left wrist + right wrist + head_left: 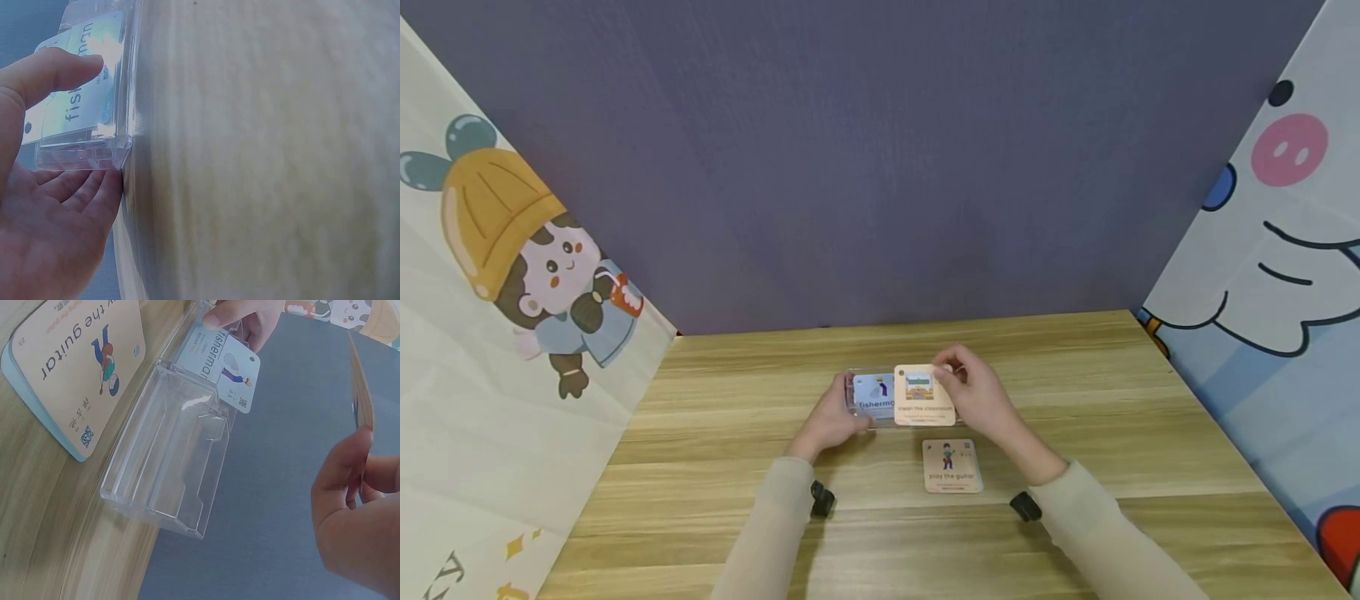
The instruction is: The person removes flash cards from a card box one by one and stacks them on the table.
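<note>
My left hand [832, 417] grips the left end of a transparent plastic box [147, 515], thumb over its front edge and fingers against its end. In the box's left compartment lies a blue "fisherman" card [871, 397], tilted up in the right wrist view. Between thumb and fingers, my right hand [987, 402] pinches a cream "clean the classroom" card [925, 400] above the right compartment. That card shows nearly edge-on in the right wrist view. The right compartment shows no card inside. Nearer me, a stack of cards topped by "play the guitar" [952, 467] lies on the table.
A wood-grain table [700, 467] carries everything. Behind it rises a dark blue-grey panel [880, 167]. Cartoon-printed sheets stand at the left [490, 350] and right [1285, 375]. Each wrist wears a small black device [822, 498].
</note>
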### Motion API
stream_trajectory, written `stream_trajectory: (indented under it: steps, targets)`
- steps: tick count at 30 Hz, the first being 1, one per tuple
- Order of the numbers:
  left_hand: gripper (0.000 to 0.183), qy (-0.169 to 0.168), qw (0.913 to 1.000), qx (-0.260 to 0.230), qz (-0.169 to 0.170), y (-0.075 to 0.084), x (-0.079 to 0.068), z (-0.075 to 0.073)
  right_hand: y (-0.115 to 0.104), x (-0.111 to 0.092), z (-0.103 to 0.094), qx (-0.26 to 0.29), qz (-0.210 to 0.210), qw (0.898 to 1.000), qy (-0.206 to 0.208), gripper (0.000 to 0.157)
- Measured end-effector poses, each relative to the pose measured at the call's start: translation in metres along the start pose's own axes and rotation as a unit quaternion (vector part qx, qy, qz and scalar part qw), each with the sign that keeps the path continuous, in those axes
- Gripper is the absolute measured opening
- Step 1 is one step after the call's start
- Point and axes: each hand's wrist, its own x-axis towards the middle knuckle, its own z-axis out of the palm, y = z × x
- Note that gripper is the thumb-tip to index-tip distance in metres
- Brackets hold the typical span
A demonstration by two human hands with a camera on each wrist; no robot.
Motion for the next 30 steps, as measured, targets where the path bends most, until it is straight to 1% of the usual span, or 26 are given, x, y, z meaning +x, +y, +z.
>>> stream_trajectory:
  steps: [5, 11, 16, 24, 30]
  targets:
    - [0.098, 0.001, 1.0000, 0.008, 0.005, 0.002, -0.001, -0.001, 0.001, -0.003, -0.002, 0.019, 0.010, 1.000, -0.006, 0.014]
    - [0.098, 0.003, 1.0000, 0.007, 0.002, 0.002, 0.000, 0.000, 0.003, -0.006, -0.004, 0.010, 0.006, 1.000, -0.002, 0.014]
    - [0.100, 0.003, 1.0000, 0.004, 0.001, 0.001, 0.000, 0.000, 0.004, -0.008, -0.006, 0.012, 0.010, 1.000, -0.005, 0.013]
    - [0.101, 0.000, 1.0000, 0.002, -0.001, 0.002, -0.001, 0.000, 0.008, -0.013, -0.010, 0.013, 0.001, 1.000, -0.007, 0.012]
    - [0.102, -0.002, 1.0000, 0.003, -0.001, 0.001, -0.001, -0.001, 0.011, -0.016, -0.013, 0.010, 0.008, 1.000, -0.009, 0.012]
